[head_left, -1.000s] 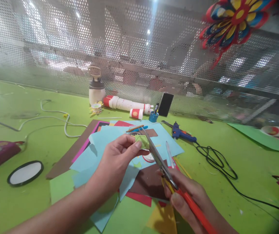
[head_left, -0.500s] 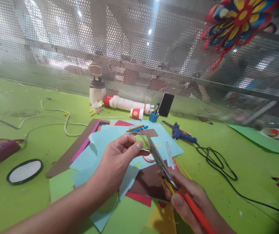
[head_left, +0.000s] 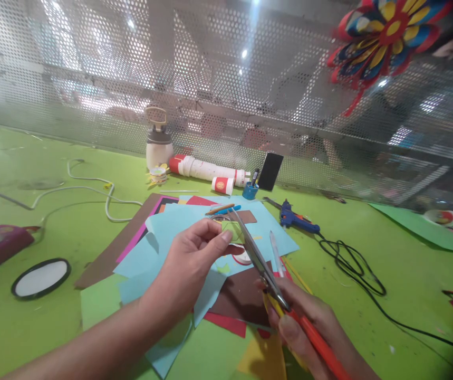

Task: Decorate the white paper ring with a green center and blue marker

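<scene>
My left hand [head_left: 194,253] pinches a small piece of green paper [head_left: 231,231] between thumb and fingers; drawn lines show faintly on it. My right hand [head_left: 309,322] grips scissors [head_left: 263,266] with orange and yellow handles. The blades point away and to the left, right beside the paper's right edge; I cannot tell whether they touch it. Below both hands lie overlapping light blue sheets [head_left: 163,227], a brown sheet [head_left: 244,298] and green sheets [head_left: 210,351]. A white round piece with a red rim [head_left: 242,256] is partly hidden behind my left fingers.
A blue glue gun [head_left: 295,217] with a black cord lies on the right. At the back stand a spray bottle [head_left: 158,148], a white-and-red tube [head_left: 210,170], a paper cup [head_left: 222,185] and a blue pen holder [head_left: 250,190]. A black-rimmed oval [head_left: 40,278] lies left.
Both hands, the scissors and the green paper stay nearly in place. Behind the mesh at the upper right, a person has come further into view.
</scene>
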Motion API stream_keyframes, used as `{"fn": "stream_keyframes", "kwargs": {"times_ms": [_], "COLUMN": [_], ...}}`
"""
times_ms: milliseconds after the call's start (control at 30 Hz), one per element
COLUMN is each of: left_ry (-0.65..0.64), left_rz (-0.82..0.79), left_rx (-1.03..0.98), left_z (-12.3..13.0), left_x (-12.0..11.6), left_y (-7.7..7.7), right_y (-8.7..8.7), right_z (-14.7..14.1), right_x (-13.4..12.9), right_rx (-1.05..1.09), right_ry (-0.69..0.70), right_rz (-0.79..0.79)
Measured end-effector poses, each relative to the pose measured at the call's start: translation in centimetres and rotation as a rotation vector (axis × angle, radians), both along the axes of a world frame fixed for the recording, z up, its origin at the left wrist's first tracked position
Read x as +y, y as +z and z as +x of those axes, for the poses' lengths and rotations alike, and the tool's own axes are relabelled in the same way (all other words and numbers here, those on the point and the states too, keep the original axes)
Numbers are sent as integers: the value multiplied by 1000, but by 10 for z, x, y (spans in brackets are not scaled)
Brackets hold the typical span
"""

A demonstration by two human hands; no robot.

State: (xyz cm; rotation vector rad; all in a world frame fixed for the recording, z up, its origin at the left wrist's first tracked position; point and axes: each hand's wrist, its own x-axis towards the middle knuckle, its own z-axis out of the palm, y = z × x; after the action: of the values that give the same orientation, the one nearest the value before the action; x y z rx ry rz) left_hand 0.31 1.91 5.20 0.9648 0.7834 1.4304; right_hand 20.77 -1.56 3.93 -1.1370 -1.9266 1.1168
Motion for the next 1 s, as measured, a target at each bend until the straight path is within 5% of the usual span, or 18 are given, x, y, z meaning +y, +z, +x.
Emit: {"fn": "stream_keyframes", "kwargs": {"times_ms": [1000], "left_ry": [-14], "left_rz": [29], "left_rx": [-7], "left_z": [1], "left_x": [1], "left_y": [-4], "right_y": [-1], "right_z": [-5], "right_x": [-5], "right_rx": [121], "right_ry": [-23], "right_rz": [-85]}}
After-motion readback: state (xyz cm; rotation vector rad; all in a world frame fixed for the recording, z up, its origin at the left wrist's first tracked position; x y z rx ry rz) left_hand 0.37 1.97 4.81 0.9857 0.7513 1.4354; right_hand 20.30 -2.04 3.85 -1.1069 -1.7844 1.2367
